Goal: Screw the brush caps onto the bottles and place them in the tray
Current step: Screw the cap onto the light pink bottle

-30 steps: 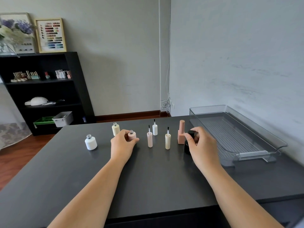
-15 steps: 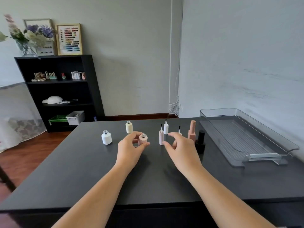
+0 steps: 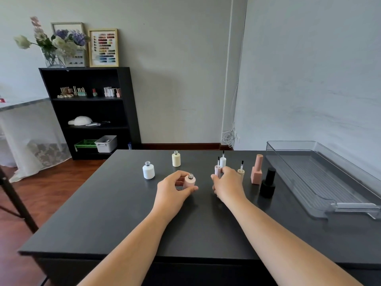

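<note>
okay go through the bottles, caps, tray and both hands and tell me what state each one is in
pink bottle: uncapped, upright, held by left hand
white bottle: uncapped, upright
cream bottle: uncapped, upright
pink cap: brush up, right hand closing on it
white cap: brush up
cream cap: brush up
peach bottle: capped
black bottle: capped
tray: empty

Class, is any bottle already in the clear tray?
No: the tray holds nothing, and every bottle, including the black bottle, stands on the table.

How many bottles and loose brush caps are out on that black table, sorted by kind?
Open bottles without caps: 3 (white, cream, pink, the last in the left hand)
Loose brush caps standing brush-up: 3 (pink, white, cream)
Capped bottles: 2 (pink square, black)
Clear tray: 1
Total: 9
</note>
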Demonstrator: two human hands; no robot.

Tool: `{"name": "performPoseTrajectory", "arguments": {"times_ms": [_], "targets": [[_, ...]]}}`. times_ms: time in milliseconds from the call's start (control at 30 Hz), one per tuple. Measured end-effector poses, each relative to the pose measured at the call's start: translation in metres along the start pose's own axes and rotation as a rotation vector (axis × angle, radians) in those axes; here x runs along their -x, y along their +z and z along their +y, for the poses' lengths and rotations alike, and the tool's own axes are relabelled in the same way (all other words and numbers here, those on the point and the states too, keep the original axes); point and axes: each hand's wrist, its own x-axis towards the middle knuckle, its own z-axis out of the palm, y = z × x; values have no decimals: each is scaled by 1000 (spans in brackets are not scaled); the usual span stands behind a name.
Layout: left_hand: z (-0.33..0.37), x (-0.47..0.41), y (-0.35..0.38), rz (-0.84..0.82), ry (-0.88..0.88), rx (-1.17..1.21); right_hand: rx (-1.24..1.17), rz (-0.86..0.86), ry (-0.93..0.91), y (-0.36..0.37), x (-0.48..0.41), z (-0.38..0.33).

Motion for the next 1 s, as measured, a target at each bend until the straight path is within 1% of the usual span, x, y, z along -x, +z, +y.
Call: {"name": "performPoseTrajectory", "arguments": {"times_ms": [167,433,600,667,767,800,933,1000], "targets": [[0,-1,0,-14,8,-21,-12,38,-61,-2,6,-2],[4,2,-2,44,-6,29,-31,29,-288,-28,43,1],[11,9,-2,52,35,-1,-43,68,-405,-39,60,13],[12,15,-2,48,47,7,-87,25,-408,-43,63,19],[13,24,-3,35,63,12,-195,-98,-369,-45,68,25],[13,27,-4,34,66,15,-234,-109,-362,-44,70,27],[13,32,-7,28,44,46,-348,-64,-317,-41,71,29],[12,32,-8,40,20,66,-393,-70,-303,-42,70,31]]}}
